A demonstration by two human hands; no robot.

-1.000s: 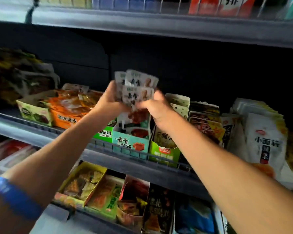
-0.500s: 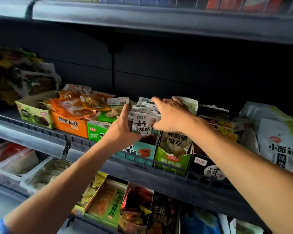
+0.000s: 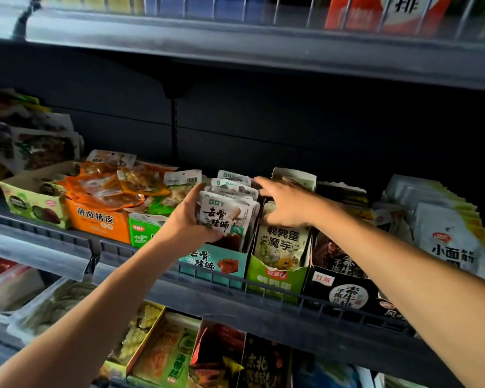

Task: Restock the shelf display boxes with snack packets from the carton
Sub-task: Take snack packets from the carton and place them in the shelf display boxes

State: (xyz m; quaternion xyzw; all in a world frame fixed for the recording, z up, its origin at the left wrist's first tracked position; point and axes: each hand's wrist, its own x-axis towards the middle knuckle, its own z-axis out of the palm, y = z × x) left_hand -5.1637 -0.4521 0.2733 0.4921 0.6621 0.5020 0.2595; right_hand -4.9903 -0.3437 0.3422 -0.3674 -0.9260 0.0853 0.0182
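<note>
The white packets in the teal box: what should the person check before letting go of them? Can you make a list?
1. White packets sit inside the teal box: ok.
2. Left hand steadies the front packet: ok.
3. Right hand rests at the row's right side, fingers straight: ok.
4. Packets stand upright: ok.
5. Room behind for more: cannot tell.
6. Green box beside it undisturbed: ok.

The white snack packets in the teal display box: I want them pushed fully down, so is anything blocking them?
Nothing visible does. The white snack packets already stand in the teal display box, left hand gripping the front ones, right hand spread open over the back.
</note>
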